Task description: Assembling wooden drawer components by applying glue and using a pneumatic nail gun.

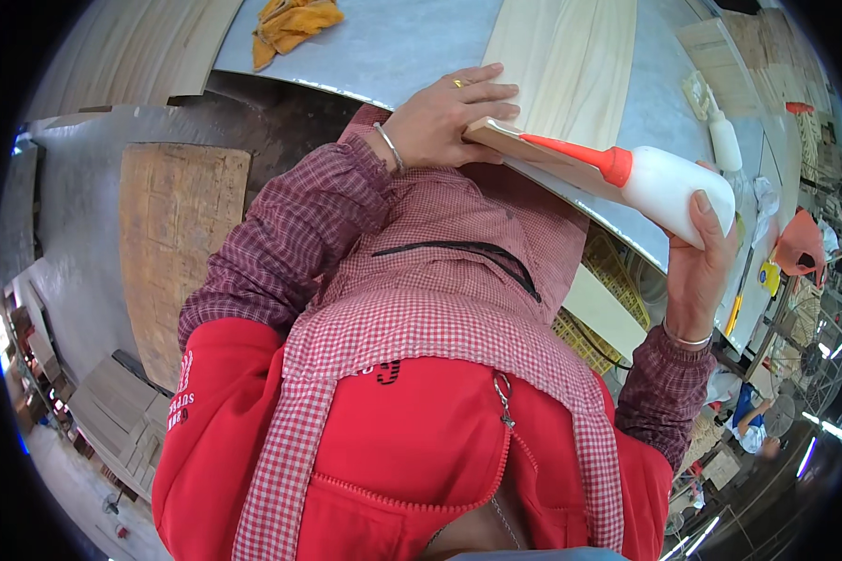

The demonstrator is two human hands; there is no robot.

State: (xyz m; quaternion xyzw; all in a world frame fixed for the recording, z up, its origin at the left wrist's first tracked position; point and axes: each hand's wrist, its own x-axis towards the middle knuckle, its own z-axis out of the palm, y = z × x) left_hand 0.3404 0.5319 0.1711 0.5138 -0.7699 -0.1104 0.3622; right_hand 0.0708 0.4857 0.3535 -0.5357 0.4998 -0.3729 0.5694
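Note:
My right hand (706,234) is wrapped round a white squeeze bottle (674,187) with a long red nozzle (571,152). The bottle lies tilted over, its nozzle pointing left along the edge of a narrow wooden board (547,166) at the table's near edge. My left hand (449,112) grips that board's left end, thumb low and fingers stretched over the top. Beyond it, a wide pale wooden panel (571,65) lies flat on the grey-blue tabletop (407,51). Whether any liquid is leaving the nozzle tip, I cannot tell.
An orange cloth (292,28) lies at the back left of the table. Another white bottle (723,136) is at the right, near wooden boards (720,61). Yellow crates (613,280) sit below the table edge. Left stand stacked planks (136,51) and a brown wooden board (182,252).

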